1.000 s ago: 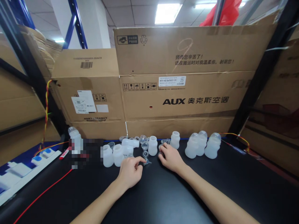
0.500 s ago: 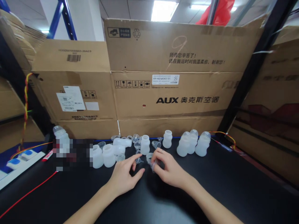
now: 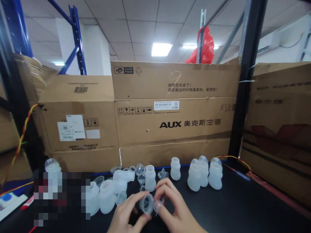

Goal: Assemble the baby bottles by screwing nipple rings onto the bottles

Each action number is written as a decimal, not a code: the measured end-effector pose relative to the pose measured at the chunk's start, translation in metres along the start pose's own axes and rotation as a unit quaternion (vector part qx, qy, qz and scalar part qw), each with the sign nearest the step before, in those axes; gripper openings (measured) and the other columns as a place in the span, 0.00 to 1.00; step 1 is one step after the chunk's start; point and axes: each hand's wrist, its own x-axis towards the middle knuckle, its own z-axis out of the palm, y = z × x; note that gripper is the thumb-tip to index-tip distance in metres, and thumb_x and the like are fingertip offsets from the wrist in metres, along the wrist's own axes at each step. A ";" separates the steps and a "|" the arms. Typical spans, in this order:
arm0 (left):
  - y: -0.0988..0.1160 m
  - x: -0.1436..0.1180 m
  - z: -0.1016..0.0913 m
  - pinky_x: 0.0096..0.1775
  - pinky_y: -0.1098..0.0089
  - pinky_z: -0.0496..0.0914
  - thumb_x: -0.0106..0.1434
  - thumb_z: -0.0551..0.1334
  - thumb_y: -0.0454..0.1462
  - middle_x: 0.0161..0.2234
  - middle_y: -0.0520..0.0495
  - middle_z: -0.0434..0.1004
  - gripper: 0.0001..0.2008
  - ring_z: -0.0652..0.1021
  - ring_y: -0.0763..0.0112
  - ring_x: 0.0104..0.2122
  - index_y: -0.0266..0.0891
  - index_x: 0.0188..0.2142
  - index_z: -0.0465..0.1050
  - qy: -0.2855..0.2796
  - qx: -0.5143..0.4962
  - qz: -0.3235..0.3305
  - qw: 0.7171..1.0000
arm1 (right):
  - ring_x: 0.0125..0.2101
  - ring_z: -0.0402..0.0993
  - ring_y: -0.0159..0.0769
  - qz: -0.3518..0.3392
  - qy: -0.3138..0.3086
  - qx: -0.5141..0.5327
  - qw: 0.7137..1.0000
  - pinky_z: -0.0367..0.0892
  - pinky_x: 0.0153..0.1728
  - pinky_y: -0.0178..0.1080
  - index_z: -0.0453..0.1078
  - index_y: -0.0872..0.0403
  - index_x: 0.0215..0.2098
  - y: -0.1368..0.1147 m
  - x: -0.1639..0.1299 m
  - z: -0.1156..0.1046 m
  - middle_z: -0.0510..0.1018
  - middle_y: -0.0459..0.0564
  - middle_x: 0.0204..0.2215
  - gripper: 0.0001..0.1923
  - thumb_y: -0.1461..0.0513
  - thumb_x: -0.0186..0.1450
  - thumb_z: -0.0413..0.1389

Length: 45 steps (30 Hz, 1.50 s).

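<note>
At 6 o'clock, low centre: both hands raised over black surface (image 3: 243, 207).
Left hand (image 3: 126, 215): grasping clear funnel (image 3: 146, 204).
Right hand (image 3: 173, 210): fingers pinching same funnel's stem.
Bottles (image 3: 204, 173): at 12 o'clock behind.

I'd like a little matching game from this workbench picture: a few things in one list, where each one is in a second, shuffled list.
Things:
1. small clear plastic funnel piece
2. three capped translucent white plastic bottles
3. red plastic bag
4. brown cardboard box printed AUX

Places:
A. hanging up near the ceiling light
B. held between the fingers of the left hand and the right hand
C. upright behind the black table
D. grouped on the table, right of the hands

Pairs: 1-B, 2-D, 3-A, 4-C
</note>
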 end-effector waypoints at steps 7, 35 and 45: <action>0.023 0.004 -0.008 0.47 0.72 0.82 0.65 0.70 0.33 0.53 0.46 0.84 0.26 0.86 0.65 0.45 0.49 0.61 0.70 -0.025 -0.017 0.062 0.998 | 0.38 0.71 0.33 0.125 -0.051 0.047 0.990 0.69 0.41 0.36 0.67 0.52 0.54 -0.004 -0.011 0.009 0.74 0.49 0.43 0.21 0.62 0.63 0.59; 0.048 0.011 -0.013 0.50 0.56 0.78 0.65 0.70 0.34 0.45 0.44 0.86 0.26 0.84 0.60 0.42 0.46 0.60 0.69 -0.029 -0.006 0.149 0.988 | 0.28 0.67 0.26 0.170 -0.043 0.180 0.968 0.64 0.31 0.29 0.72 0.56 0.41 -0.002 -0.010 0.024 0.75 0.41 0.30 0.13 0.66 0.57 0.62; 0.032 0.003 -0.007 0.39 0.72 0.79 0.65 0.70 0.33 0.49 0.45 0.81 0.21 0.81 0.71 0.36 0.47 0.57 0.75 -0.066 -0.106 -0.007 0.992 | 0.25 0.71 0.28 0.211 -0.129 0.114 0.962 0.67 0.25 0.30 0.73 0.56 0.49 0.019 -0.009 0.007 0.77 0.45 0.32 0.14 0.57 0.67 0.59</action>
